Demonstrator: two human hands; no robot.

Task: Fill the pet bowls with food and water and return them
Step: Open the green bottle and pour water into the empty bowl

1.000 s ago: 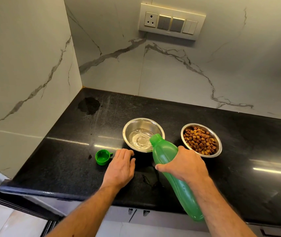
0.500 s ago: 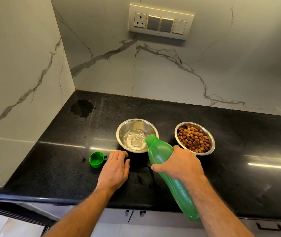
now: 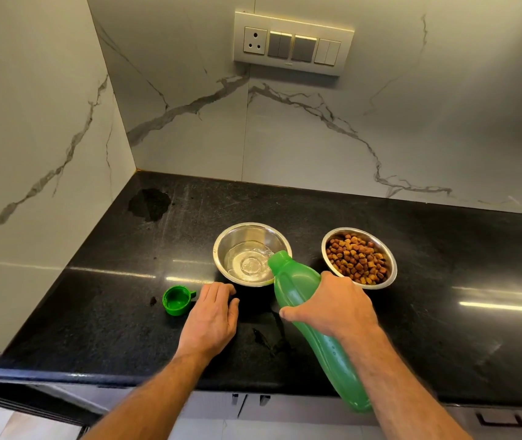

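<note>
Two steel bowls stand on the black counter (image 3: 444,312). The left bowl (image 3: 240,236) holds shallow water. The right bowl (image 3: 390,268) is full of brown kibble (image 3: 356,258). My right hand (image 3: 332,306) grips a green bottle (image 3: 297,290) tilted with its open mouth over the left bowl's rim, and water runs into the bowl. My left hand (image 3: 212,315) lies flat on the counter just in front of the left bowl, fingers together, holding nothing. The bottle's green cap (image 3: 175,300) lies open side up to the left of that hand.
Marble walls close the counter at the back and left, with a switch panel (image 3: 293,42) on the back wall. A wet patch (image 3: 150,203) darkens the back left corner, and small spills (image 3: 266,338) lie near the front edge. Cabinet fronts (image 3: 501,419) show below.
The water level in the left bowl has risen a little as the bottle keeps pouring. Both hands hold their places; only the camera view has shifted.
</note>
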